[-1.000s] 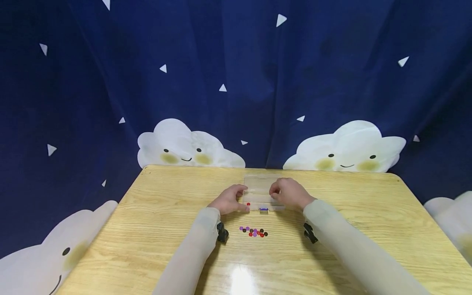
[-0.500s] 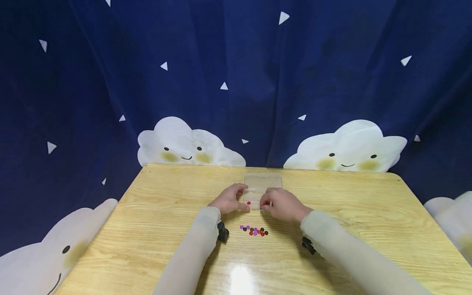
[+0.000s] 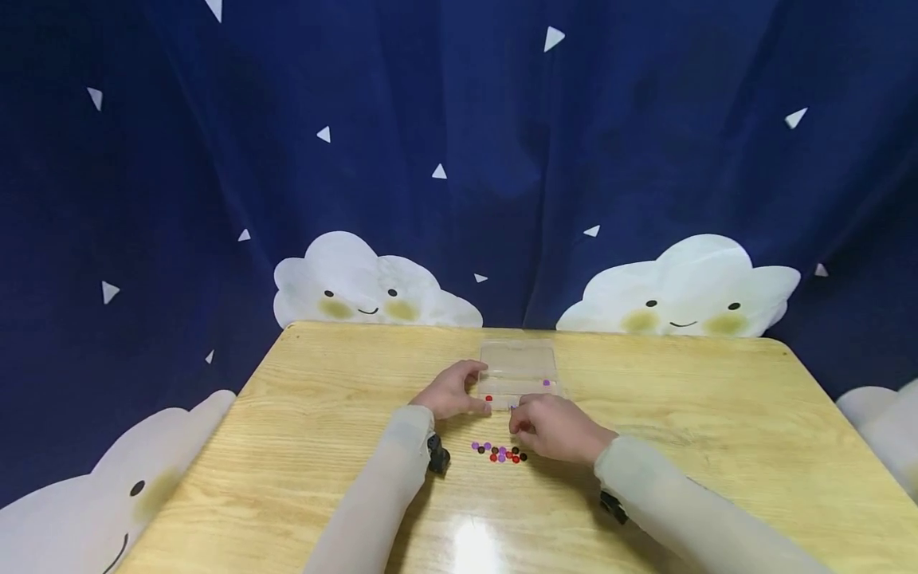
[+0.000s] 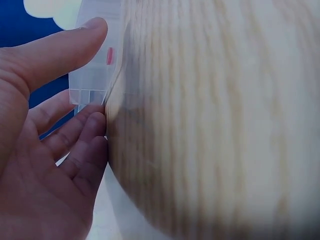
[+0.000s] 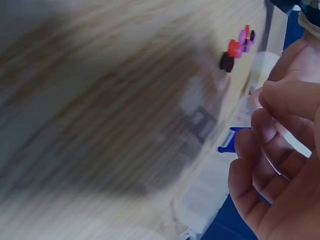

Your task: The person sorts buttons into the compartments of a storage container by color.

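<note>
A clear plastic box (image 3: 518, 388) stands on the table with its lid (image 3: 518, 357) raised at the back. My left hand (image 3: 452, 391) grips its left side, thumb at the front and fingers farther back. Inside lie a small red round piece (image 3: 489, 398) at front left and a purple one (image 3: 547, 383) at the right. My right hand (image 3: 555, 426) hovers at the box's front right, fingers loosely bent, with nothing visible between them. In the right wrist view a blue clasp (image 5: 227, 142) shows on the box behind the fingers.
Several small black, red and purple round pieces (image 3: 502, 451) lie scattered on the wooden table (image 3: 344, 399) in front of the box. Behind the table's far edge hangs a dark blue curtain (image 3: 495, 199) with cloud prints. Each wrist wears a black camera (image 3: 438, 456).
My right hand has drawn back from inside the box, left and toward me, past the front edge. The purple piece in the box has come into sight. My left hand keeps its grip.
</note>
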### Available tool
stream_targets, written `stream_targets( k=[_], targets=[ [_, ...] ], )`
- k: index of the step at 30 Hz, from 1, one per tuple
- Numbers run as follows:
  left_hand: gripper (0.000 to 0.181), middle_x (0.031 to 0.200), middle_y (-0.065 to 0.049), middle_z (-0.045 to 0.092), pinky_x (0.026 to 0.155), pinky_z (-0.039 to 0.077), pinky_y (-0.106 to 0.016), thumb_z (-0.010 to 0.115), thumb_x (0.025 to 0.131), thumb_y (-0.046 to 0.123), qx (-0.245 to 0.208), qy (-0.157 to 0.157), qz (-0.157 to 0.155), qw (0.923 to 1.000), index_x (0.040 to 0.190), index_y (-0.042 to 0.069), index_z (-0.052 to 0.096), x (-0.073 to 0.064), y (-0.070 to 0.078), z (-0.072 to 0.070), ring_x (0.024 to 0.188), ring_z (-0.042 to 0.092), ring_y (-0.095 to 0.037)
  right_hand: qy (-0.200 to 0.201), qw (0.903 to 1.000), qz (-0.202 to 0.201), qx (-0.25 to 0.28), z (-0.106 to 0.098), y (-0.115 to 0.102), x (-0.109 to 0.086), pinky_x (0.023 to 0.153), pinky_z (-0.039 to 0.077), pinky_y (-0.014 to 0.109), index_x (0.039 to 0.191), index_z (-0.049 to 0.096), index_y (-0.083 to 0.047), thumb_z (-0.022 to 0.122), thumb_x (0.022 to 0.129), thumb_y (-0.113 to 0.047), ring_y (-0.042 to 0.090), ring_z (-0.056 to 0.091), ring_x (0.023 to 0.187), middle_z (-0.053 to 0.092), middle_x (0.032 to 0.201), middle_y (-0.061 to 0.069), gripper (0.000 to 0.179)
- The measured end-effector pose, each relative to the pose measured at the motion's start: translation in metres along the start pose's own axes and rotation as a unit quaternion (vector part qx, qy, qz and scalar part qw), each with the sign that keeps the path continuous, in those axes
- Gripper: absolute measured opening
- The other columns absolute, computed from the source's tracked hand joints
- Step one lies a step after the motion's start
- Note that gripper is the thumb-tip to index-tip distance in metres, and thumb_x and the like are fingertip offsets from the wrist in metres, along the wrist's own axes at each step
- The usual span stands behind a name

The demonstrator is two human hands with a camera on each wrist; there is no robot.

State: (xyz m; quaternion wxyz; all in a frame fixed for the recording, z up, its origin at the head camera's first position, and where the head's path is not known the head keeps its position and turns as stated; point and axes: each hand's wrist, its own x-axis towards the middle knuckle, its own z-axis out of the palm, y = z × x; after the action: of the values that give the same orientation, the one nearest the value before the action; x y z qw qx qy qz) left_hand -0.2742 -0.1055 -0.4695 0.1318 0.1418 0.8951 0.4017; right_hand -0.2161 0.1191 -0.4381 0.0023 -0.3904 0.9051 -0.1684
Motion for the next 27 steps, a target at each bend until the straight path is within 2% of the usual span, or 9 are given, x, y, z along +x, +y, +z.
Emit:
stream_targets(
  k=[9,19,27],
  targets=[
    [0.076,0.135,-0.013,0.057,0.111,0.043,-0.044,0.085,0.078,0.018,0.003,0.004,0.001,1.0,0.144,0.009,0.049,-0.001,0.0,0.0,0.127,0.052,-0.028,-0.015,0.9997,0.014,0.009,0.006,0.007,-0.012,0.069,0.052,0.025,0.084,0.074,-0.02,0.073,0.085,-0.013,0.003,0.057,0.076,0.065,0.083,-0.01,0.007],
    [0.076,0.136,-0.013,0.056,0.112,0.042,-0.044,0.085,0.078,0.018,-0.004,0.005,-0.008,0.9999,0.145,0.01,0.049,-0.002,0.003,-0.001,0.128,0.051,-0.029,-0.021,0.9993,0.011,0.027,0.006,0.007,-0.015,0.066,0.05,0.022,0.086,0.075,-0.015,0.074,0.082,-0.008,0.001,0.053,0.072,0.064,0.081,-0.007,0.008],
    [0.076,0.135,-0.012,0.056,0.111,0.043,-0.043,0.085,0.078,0.02,0.002,0.002,-0.009,1.0,0.145,0.011,0.049,0.0,0.005,0.0,0.127,0.052,-0.028,-0.029,0.9988,0.025,0.03,0.009,0.006,-0.016,0.065,0.048,0.022,0.087,0.075,-0.015,0.074,0.081,-0.008,0.002,0.052,0.072,0.064,0.082,-0.007,0.009]
  ],
)
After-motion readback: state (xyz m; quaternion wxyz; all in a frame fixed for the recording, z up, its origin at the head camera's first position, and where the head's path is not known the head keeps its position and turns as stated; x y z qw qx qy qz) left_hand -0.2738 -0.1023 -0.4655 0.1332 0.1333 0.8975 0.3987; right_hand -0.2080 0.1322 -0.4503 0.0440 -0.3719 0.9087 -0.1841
